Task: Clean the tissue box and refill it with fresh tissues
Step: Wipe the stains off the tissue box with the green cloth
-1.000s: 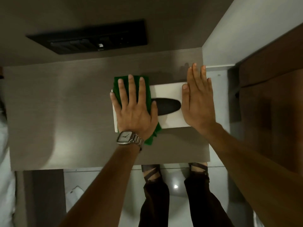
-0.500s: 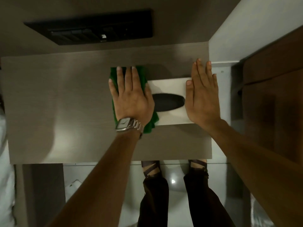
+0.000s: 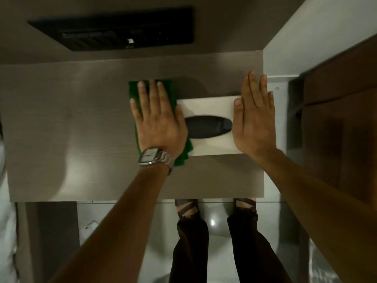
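Observation:
A white tissue box (image 3: 212, 107) with a dark oval slot (image 3: 208, 127) lies on the grey wood-grain tabletop (image 3: 71, 129), near its right end. My left hand (image 3: 159, 123), with a metal watch (image 3: 152, 157) on the wrist, lies flat on a green cloth (image 3: 133, 92) over the box's left end. The cloth sticks out past my fingers on the far side and below my wrist. My right hand (image 3: 255, 119) rests flat with fingers together over the box's right end. I see no tissues in the slot.
A black flat device (image 3: 122, 31) sits on the surface beyond the table. A brown wooden cabinet (image 3: 336, 129) stands close on the right, with a white wall (image 3: 306, 37) behind. My legs and feet (image 3: 187, 209) stand on the glossy floor below the table's near edge.
My left hand has slid the green cloth away from me and a little left along the box's left end, which uncovers more of the slot. My right hand stays on the right end.

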Tool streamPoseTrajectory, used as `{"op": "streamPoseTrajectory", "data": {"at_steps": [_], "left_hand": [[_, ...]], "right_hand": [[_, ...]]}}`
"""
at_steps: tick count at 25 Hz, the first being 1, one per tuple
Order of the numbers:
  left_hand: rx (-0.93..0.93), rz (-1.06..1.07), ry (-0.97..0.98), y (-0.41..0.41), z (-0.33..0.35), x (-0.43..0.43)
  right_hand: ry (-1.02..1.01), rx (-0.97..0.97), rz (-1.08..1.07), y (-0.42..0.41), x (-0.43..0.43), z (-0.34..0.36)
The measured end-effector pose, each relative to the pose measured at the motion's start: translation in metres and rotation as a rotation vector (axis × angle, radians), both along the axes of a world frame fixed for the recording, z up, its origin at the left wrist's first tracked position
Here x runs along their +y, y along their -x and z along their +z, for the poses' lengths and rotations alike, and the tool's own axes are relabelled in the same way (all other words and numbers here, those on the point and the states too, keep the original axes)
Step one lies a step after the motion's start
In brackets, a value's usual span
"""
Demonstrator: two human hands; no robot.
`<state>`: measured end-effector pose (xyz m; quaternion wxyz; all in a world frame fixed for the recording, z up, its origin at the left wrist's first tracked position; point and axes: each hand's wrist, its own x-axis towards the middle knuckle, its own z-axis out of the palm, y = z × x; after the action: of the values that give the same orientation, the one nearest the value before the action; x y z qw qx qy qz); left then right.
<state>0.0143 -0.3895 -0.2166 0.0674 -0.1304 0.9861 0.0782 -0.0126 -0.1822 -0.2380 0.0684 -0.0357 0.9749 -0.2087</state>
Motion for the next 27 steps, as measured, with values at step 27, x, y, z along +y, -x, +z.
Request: {"op": "streamPoseTrajectory", "data": {"at_steps": [27], "left_hand": [[0.004,-0.077,-0.019,0.016,0.005,0.037]], "right_hand": [[0.016,-0.006,0.015,0.000,-0.003,0.003]]}}
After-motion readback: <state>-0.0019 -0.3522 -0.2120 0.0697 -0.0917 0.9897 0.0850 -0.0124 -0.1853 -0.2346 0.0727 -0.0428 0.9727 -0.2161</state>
